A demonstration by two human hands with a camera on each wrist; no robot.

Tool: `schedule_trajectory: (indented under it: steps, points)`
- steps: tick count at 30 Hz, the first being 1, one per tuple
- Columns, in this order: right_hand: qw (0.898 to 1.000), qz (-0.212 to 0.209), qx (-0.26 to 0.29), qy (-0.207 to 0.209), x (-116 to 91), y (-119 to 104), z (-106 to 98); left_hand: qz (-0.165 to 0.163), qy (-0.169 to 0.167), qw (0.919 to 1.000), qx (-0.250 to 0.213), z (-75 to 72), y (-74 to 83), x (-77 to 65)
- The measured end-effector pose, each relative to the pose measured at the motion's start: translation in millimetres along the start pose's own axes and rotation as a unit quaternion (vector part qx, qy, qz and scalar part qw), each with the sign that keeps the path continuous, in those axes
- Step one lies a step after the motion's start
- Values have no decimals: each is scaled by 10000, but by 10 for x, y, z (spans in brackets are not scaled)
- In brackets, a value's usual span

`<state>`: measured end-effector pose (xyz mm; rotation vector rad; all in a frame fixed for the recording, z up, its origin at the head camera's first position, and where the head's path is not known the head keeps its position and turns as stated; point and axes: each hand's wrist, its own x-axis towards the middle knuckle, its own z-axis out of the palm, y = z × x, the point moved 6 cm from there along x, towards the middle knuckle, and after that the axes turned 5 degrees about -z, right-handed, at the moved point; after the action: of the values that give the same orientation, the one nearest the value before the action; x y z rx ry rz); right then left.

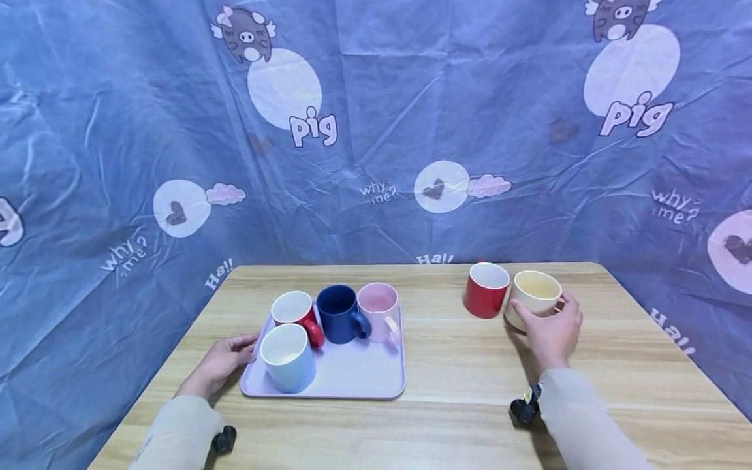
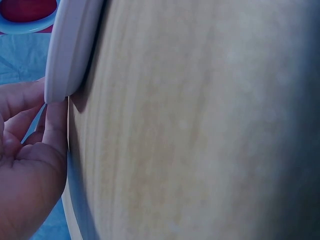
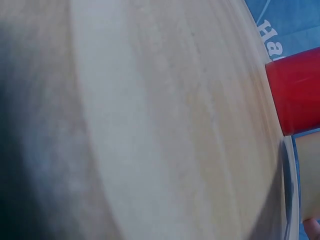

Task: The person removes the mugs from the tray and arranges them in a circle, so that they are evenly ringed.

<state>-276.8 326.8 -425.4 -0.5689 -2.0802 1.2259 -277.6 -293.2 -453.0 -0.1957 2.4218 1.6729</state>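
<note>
At the left, my left hand (image 1: 220, 362) holds the left edge of a pale lilac tray (image 1: 358, 375). In the left wrist view, its fingers and thumb meet the tray's rim (image 2: 67, 50). My right hand (image 1: 552, 333) grips a cream mug (image 1: 523, 307), thumb on the near side and fingers round the right side. A red mug (image 1: 486, 297), white inside, stands just left of the cream mug; the right wrist view also shows this red mug (image 3: 295, 95) beside part of the cream mug (image 3: 308, 175).
On the tray stand a red mug (image 1: 305, 318), a navy mug (image 1: 336, 326), a pink mug (image 1: 376, 320) and a light blue mug (image 1: 292, 365). The wooden table (image 1: 452, 391) reaches a blue printed cloth (image 1: 382, 130) behind and at both sides.
</note>
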Motion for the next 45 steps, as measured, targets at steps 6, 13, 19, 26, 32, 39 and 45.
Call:
schedule_trajectory:
  steps: [6,13,19,26,32,39,45]
  points:
    - [10000,57,-14,71,-15,25,31,-30,23,10000,14,5,-27,0]
    - [9998,31,-32,171,-40,40,68,-51,43,10000,18,-4,-38,-1]
    - [9997,37,-75,226,-65,45,103,-7,6,10000,-42,2,-23,-10]
    - [9993,12,-127,348,-80,47,106,23,-5,10000,-16,2,-25,6]
    - [9992,64,-202,352,-87,64,109,-5,7,10000,-28,12,-32,0]
    - [9992,98,-106,365,-117,47,129,38,20,10000,-63,12,-22,0]
    - [9993,122,68,359,-157,27,171,46,23,10000,-35,2,-29,8]
